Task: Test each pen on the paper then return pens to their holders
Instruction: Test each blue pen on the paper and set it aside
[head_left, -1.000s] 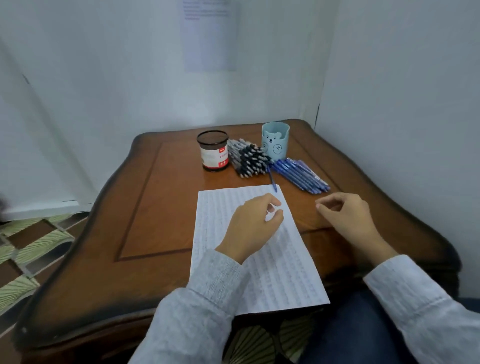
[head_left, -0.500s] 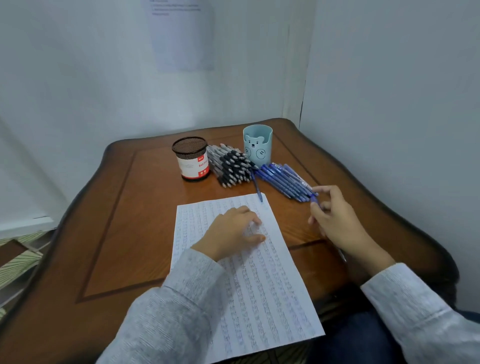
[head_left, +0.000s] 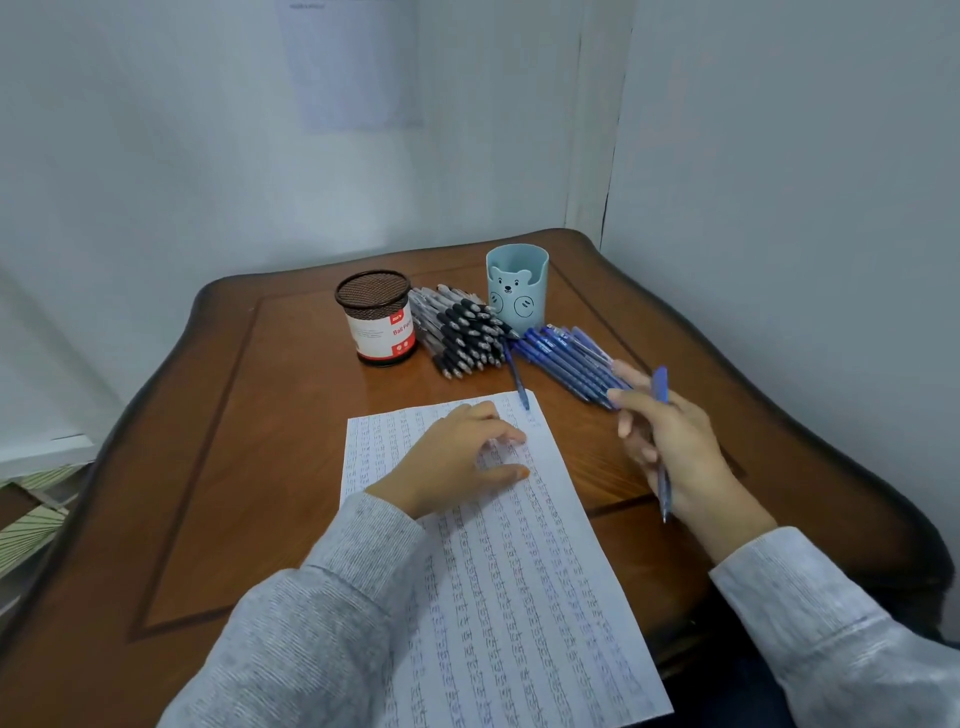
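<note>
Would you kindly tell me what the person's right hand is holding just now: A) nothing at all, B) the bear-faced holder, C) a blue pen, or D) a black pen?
C: the right hand grips a blue pen close to the row of blue pens, while the left hand rests on the paper.

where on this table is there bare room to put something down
The widest bare wood is the left side of the table, bordered by the paper, the mesh holder and the left edge. A smaller patch lies right of the right hand, toward the wall. Crowded: the back, where black pens and blue pens lie beside the bear cup.
</note>
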